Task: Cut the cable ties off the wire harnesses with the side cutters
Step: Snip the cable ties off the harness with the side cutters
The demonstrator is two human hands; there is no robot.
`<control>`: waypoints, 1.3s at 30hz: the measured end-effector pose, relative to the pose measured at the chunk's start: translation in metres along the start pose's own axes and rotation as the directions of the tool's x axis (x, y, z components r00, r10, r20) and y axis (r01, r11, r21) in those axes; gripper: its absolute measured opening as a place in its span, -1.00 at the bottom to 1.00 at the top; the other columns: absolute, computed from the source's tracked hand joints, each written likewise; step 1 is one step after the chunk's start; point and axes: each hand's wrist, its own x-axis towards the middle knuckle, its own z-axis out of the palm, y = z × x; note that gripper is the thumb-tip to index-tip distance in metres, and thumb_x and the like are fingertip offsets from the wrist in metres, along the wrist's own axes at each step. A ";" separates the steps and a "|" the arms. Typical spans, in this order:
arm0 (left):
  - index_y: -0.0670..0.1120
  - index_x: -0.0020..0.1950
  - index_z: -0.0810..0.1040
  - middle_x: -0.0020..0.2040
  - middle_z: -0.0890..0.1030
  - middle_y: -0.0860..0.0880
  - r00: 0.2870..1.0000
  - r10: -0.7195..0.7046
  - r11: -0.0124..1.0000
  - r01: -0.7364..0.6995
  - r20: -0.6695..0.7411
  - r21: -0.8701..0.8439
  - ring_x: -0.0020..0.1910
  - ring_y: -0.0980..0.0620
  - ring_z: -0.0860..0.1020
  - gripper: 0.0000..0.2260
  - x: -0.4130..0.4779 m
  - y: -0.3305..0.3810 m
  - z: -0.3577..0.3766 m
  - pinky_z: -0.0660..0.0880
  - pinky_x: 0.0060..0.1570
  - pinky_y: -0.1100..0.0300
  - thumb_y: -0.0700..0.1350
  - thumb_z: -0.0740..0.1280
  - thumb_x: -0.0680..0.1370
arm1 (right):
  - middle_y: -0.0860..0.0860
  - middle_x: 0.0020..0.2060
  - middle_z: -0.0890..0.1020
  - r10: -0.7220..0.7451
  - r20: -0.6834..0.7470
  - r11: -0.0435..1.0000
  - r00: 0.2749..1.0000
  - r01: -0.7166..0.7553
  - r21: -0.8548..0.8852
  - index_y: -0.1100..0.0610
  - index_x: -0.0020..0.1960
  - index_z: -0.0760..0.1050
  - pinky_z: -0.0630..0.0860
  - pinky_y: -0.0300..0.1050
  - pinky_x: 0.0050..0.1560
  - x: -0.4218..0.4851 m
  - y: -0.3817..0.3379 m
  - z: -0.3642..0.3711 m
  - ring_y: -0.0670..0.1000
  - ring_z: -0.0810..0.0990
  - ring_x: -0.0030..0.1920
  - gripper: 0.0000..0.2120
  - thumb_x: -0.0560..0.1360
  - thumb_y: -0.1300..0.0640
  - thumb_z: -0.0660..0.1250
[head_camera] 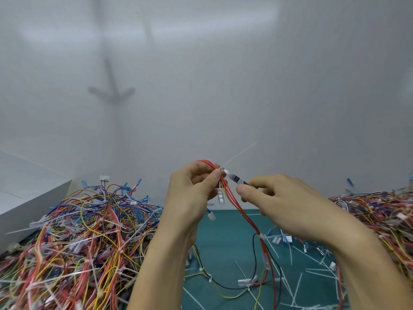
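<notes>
My left hand [192, 193] holds up a wire harness [243, 214] of red and yellow wires, pinching it near its top bend. A white cable tie [240, 154] sticks out from that bend, its tail pointing up and right. My right hand [281, 202] grips the side cutters [234, 178], whose metal jaws reach the tie's head right beside my left thumb. The cutters' handles are hidden inside my right hand. The harness hangs down to the green mat [225, 247], with another white tie [262, 236] lower on it.
A big heap of tied harnesses [85, 238] lies on the left, a second heap [384, 211] on the right. Cut white ties [312, 271] litter the mat between them. A white box [29, 191] stands at far left, a white wall behind.
</notes>
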 end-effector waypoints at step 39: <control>-0.15 -0.14 0.62 -0.31 0.65 0.02 0.992 0.086 0.993 -0.093 0.090 0.076 -0.36 0.23 0.57 -0.87 -0.004 0.008 -0.001 0.45 -0.34 0.42 -0.35 0.37 0.53 | 0.00 -0.48 0.51 -0.004 0.157 0.922 0.988 -0.057 0.383 -0.06 -0.18 0.57 0.49 -0.17 -0.40 0.001 0.000 0.003 -0.01 0.47 -0.50 -0.57 0.51 -0.35 0.14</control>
